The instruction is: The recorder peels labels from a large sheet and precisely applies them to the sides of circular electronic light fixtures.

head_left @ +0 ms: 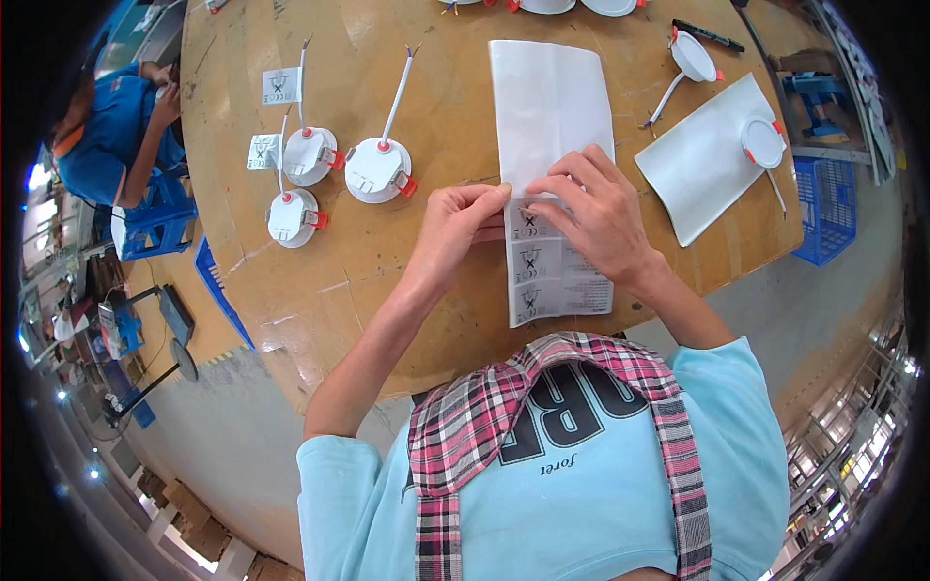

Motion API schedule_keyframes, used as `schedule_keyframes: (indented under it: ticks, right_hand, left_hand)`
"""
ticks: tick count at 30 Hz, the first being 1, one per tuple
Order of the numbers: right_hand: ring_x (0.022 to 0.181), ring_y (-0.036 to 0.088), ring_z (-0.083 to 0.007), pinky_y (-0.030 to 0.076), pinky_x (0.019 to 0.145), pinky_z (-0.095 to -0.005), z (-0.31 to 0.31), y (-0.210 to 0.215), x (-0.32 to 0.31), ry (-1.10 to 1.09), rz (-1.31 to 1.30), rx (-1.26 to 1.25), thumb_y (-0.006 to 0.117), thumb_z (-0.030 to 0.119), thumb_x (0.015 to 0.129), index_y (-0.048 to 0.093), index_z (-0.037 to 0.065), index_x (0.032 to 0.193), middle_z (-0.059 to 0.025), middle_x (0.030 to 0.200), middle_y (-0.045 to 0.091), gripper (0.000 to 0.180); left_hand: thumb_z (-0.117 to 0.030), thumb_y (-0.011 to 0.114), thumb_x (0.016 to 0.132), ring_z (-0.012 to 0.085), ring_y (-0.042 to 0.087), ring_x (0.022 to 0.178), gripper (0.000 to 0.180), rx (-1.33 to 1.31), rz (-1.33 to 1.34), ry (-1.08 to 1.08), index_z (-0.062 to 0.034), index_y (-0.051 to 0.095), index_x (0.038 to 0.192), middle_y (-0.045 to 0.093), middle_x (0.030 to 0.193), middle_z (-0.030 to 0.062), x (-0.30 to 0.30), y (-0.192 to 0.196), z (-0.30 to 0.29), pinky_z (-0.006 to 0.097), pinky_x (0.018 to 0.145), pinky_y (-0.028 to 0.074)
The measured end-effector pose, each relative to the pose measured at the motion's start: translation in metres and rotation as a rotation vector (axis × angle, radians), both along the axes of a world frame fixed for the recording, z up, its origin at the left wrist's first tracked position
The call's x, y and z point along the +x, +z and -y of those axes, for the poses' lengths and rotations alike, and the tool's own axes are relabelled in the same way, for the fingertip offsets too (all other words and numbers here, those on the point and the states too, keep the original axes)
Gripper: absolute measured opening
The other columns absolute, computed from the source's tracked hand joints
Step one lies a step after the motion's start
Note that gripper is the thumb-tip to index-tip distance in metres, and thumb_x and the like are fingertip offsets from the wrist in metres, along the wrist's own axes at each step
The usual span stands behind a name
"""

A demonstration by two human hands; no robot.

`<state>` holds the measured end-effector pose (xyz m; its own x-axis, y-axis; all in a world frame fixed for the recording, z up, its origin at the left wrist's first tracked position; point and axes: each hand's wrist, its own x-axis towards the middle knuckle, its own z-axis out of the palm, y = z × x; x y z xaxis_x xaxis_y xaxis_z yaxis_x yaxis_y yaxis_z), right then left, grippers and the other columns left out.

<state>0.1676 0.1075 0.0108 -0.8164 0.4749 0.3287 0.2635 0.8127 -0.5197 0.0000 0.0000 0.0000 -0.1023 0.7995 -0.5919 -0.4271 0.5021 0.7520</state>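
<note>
A long white sheet of labels [557, 102] lies on the table in front of me; its near half carries rows of printed stickers, while its far half is blank. At the sheet's left edge, my left hand [453, 225] pinches with thumb and forefinger. Over the top row of stickers, my right hand [605, 218] has its fingers curled, the thumb and forefinger closed at a sticker's edge. To the left lie three round white downlights, a large one [378, 172] and two smaller ones [308, 157] [288, 219], with red clips and upright cables. Small stickers [281, 85] [263, 152] hang on the cables of the two smaller ones.
On the right, a downlight [763, 143] rests on a white sheet [683, 184]; another downlight [694, 56] and a black marker [707, 37] lie beyond. More downlights [610, 5] sit at the far edge. A co-worker [121, 131] sits at left; a blue crate [823, 208] stands at right.
</note>
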Motion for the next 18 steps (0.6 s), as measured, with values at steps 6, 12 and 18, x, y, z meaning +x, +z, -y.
schedule_keyframes:
  ticks: [6,12,18]
  right_hand:
    - [0.082,0.052,-0.0194,0.048,0.069,-0.0323,0.0004,0.0011,0.0009,-0.024,-0.023,0.019,0.077,0.015,0.069,0.065,0.009,0.084,-0.0005,0.084,0.054,0.021]
    - [0.083,0.053,-0.0183,0.048,0.068,-0.0313,-0.003,0.0014,-0.0026,-0.027,-0.059,0.097,0.077,0.015,0.067,0.065,0.01,0.084,0.0009,0.084,0.055,0.022]
    - [0.081,0.053,-0.0173,0.049,0.066,-0.0291,-0.0048,0.0035,-0.0019,-0.027,-0.063,0.114,0.077,0.015,0.066,0.064,0.01,0.08,0.0012,0.082,0.055,0.02]
  left_hand:
    - [-0.024,0.056,0.095,0.0161,0.067,0.09,0.031,0.015,0.094,0.11,0.0027,0.067,0.106,0.069,0.1,0.0112,0.008,-0.0009,0.0004,0.032,0.085,0.052]
    - [-0.023,0.056,0.095,0.0163,0.066,0.09,0.03,0.018,0.097,0.078,0.0033,0.067,0.107,0.069,0.1,0.0109,0.0111,-0.0011,-0.0027,0.033,0.087,0.05]
    - [-0.021,0.056,0.094,0.0163,0.066,0.089,0.029,0.023,0.084,0.105,0.0034,0.067,0.105,0.07,0.098,0.0109,0.0097,-0.0009,-0.0054,0.033,0.086,0.05]
